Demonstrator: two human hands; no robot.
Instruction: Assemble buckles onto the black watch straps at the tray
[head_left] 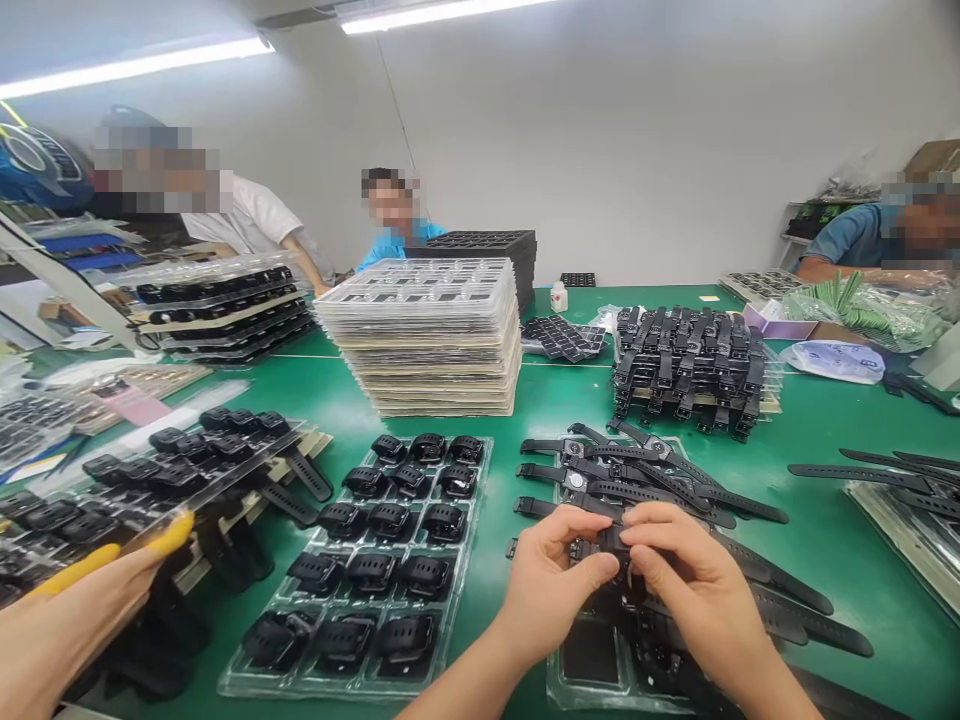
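Observation:
My left hand (551,570) and my right hand (694,570) meet over a clear plastic tray (592,690). Both are closed, pinching a black smartwatch (613,540) between thumbs and fingertips; its strap is partly hidden by the fingers. Around and beneath my hands lie more black watches (577,482) with straps stretched out to the right. Left of my hands, a second clear tray (457,590) carries rows of watches (360,640) with their straps curled closed.
At far left, a co-worker's hand (105,585) with yellow finger covers touches a watch-filled tray (225,470). Tall stacked trays (442,340) stand ahead, piled watches (686,360) behind my right hand. More straps (847,470) lie at right. Other people sit across the green table (555,400).

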